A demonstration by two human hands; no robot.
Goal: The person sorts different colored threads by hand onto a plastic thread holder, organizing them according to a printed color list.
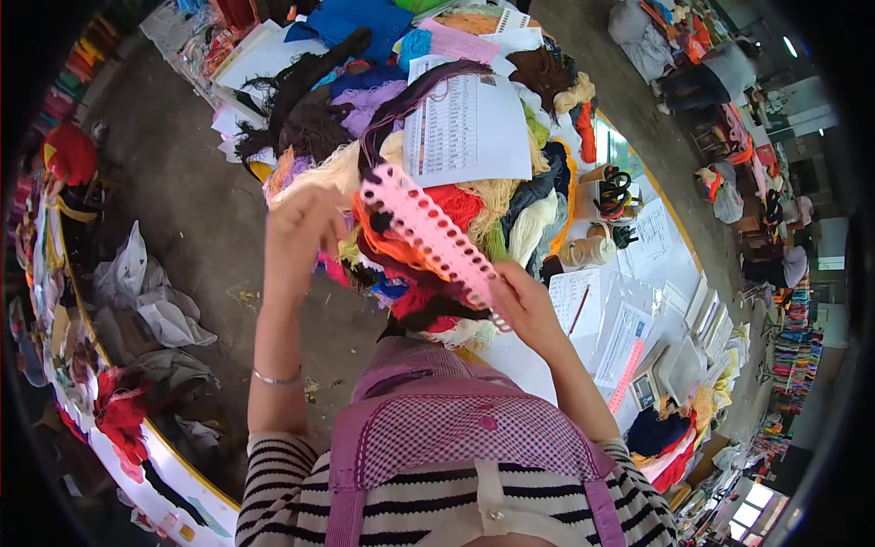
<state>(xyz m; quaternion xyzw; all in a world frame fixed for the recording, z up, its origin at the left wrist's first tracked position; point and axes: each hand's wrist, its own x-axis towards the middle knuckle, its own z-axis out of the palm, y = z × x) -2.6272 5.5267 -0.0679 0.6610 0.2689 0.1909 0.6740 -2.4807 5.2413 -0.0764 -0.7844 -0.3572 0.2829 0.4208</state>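
My right hand (524, 305) grips the lower end of a long pink card strip (437, 228) with rows of punched holes along both edges. A hank of dark purple yarn (415, 96) runs up from the strip's upper left end, across a printed sheet (469, 128). My left hand (305, 223) is raised to the left of the strip, apart from it. Its fingers look bent but are smeared by motion, so anything in them is hidden. Under the strip lies a heap of yarn hanks, with red yarn (456, 205) and cream yarn (333, 173) showing.
On the table to the right are a cup holding scissors (615, 196), a spool (588, 251), papers (629, 333), a second pink strip (625, 374) and a scale (670, 374). Plastic bags (150, 292) lie on the floor at left. Other people (711, 77) are at far right.
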